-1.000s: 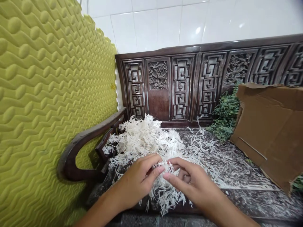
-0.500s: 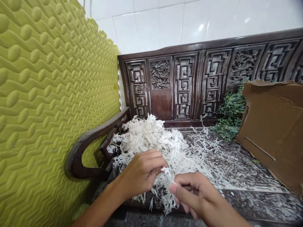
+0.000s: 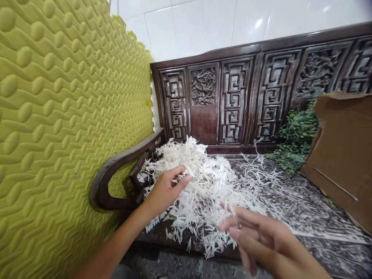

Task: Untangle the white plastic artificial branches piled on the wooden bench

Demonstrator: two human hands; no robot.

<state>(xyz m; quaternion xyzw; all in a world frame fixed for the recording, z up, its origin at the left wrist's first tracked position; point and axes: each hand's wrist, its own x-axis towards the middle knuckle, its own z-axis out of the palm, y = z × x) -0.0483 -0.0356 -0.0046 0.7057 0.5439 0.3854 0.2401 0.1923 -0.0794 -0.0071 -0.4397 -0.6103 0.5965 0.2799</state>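
Observation:
A heap of white, needle-leaved plastic sprigs (image 3: 200,186) lies on the bench seat. My left hand (image 3: 167,190) reaches over the heap's left side, thumb and fingers parted, with the fingertips touching the sprigs. Nearer the front, my right hand (image 3: 258,236) is held over the heap's front right edge, its fingers loosely spread. A thin white bit shows by its fingertips; whether it is falling, clinging or part of the heap I cannot tell.
A dark carved wooden bench (image 3: 203,126) has a curved armrest (image 3: 101,186) at left. Beside it stands a yellow textured foam mat (image 3: 72,116). Thin white stems (image 3: 261,170) and scraps litter the seat. Green artificial foliage (image 3: 299,135) and brown cardboard (image 3: 345,155) are at right.
My hands were close together, pinching a white sprig between them. They have now parted: the left has moved up onto the heap, and the right has opened its fingers and drawn right.

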